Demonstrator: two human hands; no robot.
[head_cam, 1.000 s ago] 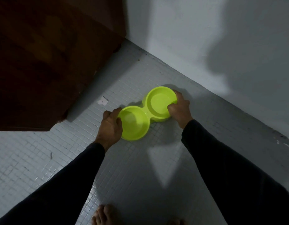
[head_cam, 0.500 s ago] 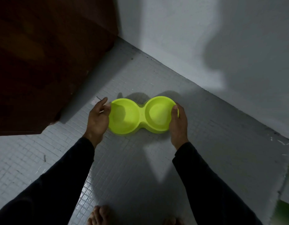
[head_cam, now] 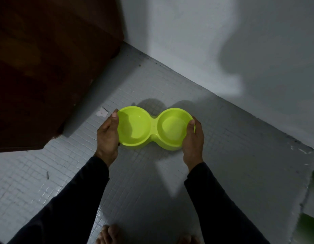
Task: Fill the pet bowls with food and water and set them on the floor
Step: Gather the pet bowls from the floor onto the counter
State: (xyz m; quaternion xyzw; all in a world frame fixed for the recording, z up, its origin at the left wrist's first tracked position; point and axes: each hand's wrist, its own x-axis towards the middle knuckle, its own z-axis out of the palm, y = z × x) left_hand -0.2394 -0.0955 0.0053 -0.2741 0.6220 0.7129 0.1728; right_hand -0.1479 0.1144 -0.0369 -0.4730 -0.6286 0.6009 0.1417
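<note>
**A:** What did the head camera show?

**B:** A person looked down at a lime-green double pet bowl (head_cam: 153, 128), two round wells joined in the middle, held between both hands over a grey floor (head_cam: 138, 182) of small tiles.

**A:** How were the hands placed?

**B:** The left hand (head_cam: 108, 136) gripped the outer rim of the left well, thumb lying on the rim. The right hand (head_cam: 194, 138) gripped the outer rim of the right well, thumb hooked over the edge. Both arms wore dark sleeves.

**A:** Was the bowl on the floor?

**B:** I could not tell; its shadow fell on the tiles just beyond the hands. Both wells looked bare of food; whether they held water was unclear.

**A:** What else was there?

**B:** A dark wooden cabinet (head_cam: 43, 67) stood beyond the left hand, a pale wall (head_cam: 223, 41) beyond the right. Bare toes (head_cam: 108, 234) showed below the hands.
</note>
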